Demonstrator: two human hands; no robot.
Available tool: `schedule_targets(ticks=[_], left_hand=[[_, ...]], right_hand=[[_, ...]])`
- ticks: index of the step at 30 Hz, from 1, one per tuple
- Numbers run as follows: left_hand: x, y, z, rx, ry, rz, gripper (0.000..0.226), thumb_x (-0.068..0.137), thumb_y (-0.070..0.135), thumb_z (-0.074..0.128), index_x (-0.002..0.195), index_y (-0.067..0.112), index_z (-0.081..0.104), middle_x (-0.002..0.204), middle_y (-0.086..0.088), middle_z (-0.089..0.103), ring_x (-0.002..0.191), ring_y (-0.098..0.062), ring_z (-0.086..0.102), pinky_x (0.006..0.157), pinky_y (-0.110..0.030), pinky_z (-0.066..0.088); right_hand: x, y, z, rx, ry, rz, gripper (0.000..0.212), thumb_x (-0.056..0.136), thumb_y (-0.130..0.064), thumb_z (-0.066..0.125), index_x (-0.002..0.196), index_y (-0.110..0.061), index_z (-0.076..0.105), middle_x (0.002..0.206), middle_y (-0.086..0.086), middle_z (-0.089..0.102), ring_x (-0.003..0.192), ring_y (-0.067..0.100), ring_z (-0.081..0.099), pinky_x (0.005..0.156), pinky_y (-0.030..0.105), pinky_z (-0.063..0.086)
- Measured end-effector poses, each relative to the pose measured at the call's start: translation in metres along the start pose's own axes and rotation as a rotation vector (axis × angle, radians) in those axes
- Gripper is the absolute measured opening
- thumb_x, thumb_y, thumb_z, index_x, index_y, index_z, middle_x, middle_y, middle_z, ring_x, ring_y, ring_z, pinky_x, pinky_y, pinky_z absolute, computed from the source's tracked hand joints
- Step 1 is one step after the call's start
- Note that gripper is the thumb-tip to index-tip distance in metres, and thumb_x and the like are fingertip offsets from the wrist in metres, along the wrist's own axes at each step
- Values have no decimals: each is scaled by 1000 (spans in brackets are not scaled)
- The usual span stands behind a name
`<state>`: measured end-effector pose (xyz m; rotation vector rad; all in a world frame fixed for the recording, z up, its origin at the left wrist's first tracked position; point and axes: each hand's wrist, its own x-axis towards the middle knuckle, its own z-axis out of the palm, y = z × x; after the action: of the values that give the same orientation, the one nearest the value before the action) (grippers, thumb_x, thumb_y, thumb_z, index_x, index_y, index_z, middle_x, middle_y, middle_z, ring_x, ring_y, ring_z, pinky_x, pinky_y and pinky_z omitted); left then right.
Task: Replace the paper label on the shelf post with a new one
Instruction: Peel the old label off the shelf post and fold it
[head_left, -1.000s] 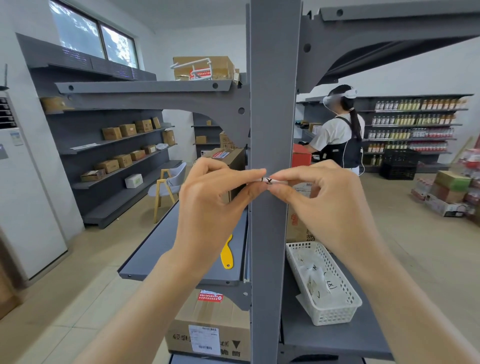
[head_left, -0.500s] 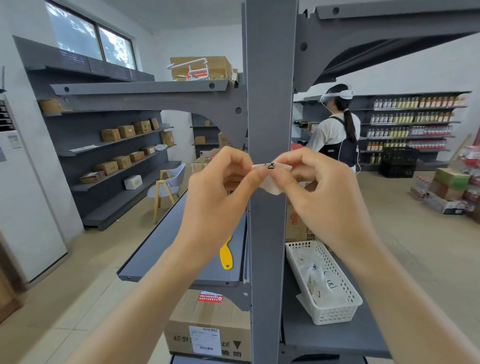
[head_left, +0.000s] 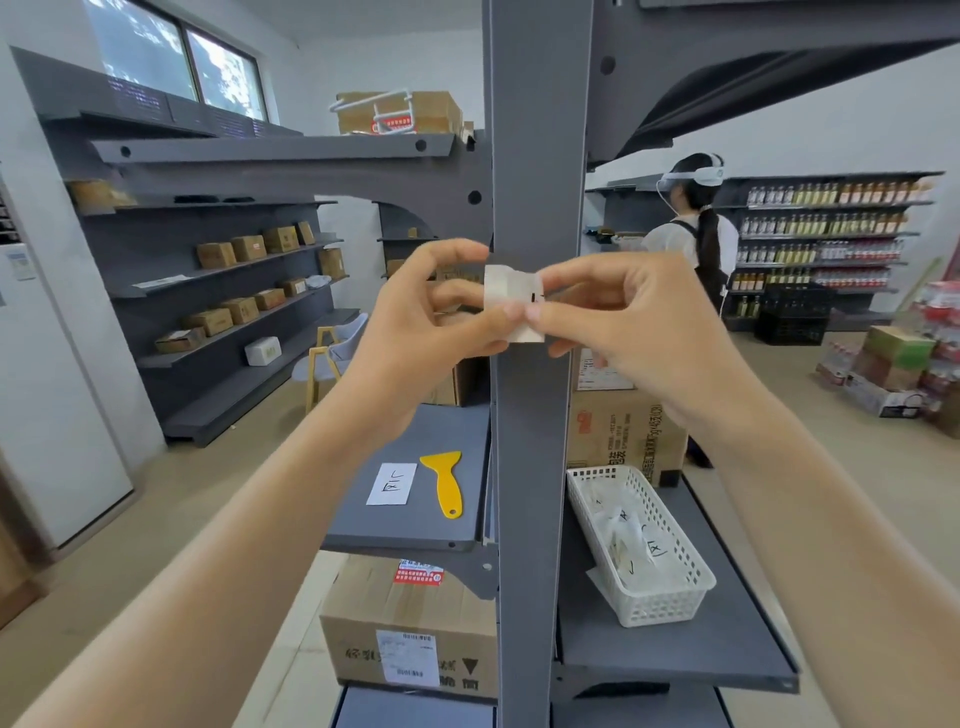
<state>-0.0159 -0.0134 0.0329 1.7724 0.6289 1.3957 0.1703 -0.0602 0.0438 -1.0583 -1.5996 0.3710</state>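
A grey shelf post (head_left: 532, 467) runs up the middle of the head view. In front of it I hold a small white paper label (head_left: 511, 301), folded or curled, between both hands. My left hand (head_left: 431, 312) pinches its left and lower edge; my right hand (head_left: 623, 317) pinches its right side, where a black mark shows. Another white label with handwriting (head_left: 392, 483) lies flat on the left shelf (head_left: 363, 530), beside a yellow plastic scraper (head_left: 447, 480).
A white plastic basket (head_left: 675, 608) with used paper labels sits on the right shelf. Cardboard boxes (head_left: 623, 441) stand behind and below (head_left: 410, 629). A person with a headset (head_left: 696, 228) stands at far shelves to the right.
The label has come away from the post and unfolded wider between my fingers. My view has shifted, so the flat label on the left shelf shows now.
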Motion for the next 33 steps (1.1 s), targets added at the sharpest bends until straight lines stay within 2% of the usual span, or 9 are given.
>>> schedule_targets(ticks=[2, 5, 9, 13, 16, 20, 25, 29, 33], left_hand=[[0, -3, -2, -22, -14, -9, 39, 86, 1, 75, 121, 10, 59, 87, -3, 77, 78, -14, 75, 67, -22, 58], [0, -6, -3, 5, -67, 16, 9, 88, -1, 71, 92, 6, 71, 88, 3, 78, 84, -11, 75, 72, -22, 59], [-1, -7, -1, -25, -86, -13, 18, 88, -4, 68, 73, 7, 70, 90, 2, 80, 88, -17, 77, 73, -24, 61], [-2, -6, -3, -150, -230, -69, 5, 87, 1, 66, 87, 6, 69, 101, -8, 76, 102, -28, 75, 87, -32, 60], [1, -2, -7, -294, -288, -176, 35, 93, -18, 45, 105, 1, 72, 112, -13, 76, 110, -29, 72, 92, -32, 59], [0, 2, -1, -227, -159, -140, 11, 92, 1, 63, 101, 6, 68, 106, -11, 78, 97, -23, 76, 81, -29, 61], [-1, 4, 3, -76, 34, -8, 24, 84, -4, 75, 99, 11, 62, 95, -11, 81, 83, -24, 78, 71, -29, 61], [-3, 6, 3, 17, 73, -10, 23, 83, 3, 80, 103, 9, 71, 89, -6, 81, 82, -21, 79, 70, -25, 61], [-6, 5, 1, 141, 135, 32, 17, 82, 15, 82, 98, 18, 80, 82, 5, 81, 75, -10, 78, 68, -18, 58]], right_hand=[[-2, 3, 1, 36, -6, 16, 13, 87, -13, 79, 98, -21, 83, 81, 2, 82, 65, 13, 74, 51, 13, 49], [-3, 4, 4, 52, 6, 15, 21, 89, -6, 76, 87, -26, 82, 80, -1, 83, 66, 14, 77, 49, 15, 49], [-2, 7, 5, 56, 16, 9, 27, 88, 3, 73, 84, -22, 81, 81, 2, 82, 70, 17, 78, 54, 15, 54], [-5, 10, 8, -21, 44, -80, 24, 88, 3, 74, 93, -18, 84, 77, -9, 81, 68, 4, 76, 61, 13, 58], [-4, 15, 9, -42, 109, -149, 24, 87, 8, 71, 95, -11, 85, 88, -2, 81, 72, 10, 77, 67, 17, 61], [-5, 17, 10, -70, 105, -171, 27, 90, 10, 67, 97, -10, 84, 95, 0, 80, 72, 11, 76, 65, 16, 59], [-3, 12, 10, -17, 76, -42, 28, 100, -7, 57, 119, -21, 71, 85, -6, 77, 54, 10, 66, 51, 7, 44], [-4, 8, 8, 71, 32, -17, 13, 94, -14, 73, 105, -14, 80, 80, -7, 78, 54, -2, 65, 47, 6, 44], [-4, 9, 0, 155, -36, -33, 16, 91, -13, 75, 99, -26, 81, 78, -8, 80, 57, 9, 67, 46, 9, 43]])
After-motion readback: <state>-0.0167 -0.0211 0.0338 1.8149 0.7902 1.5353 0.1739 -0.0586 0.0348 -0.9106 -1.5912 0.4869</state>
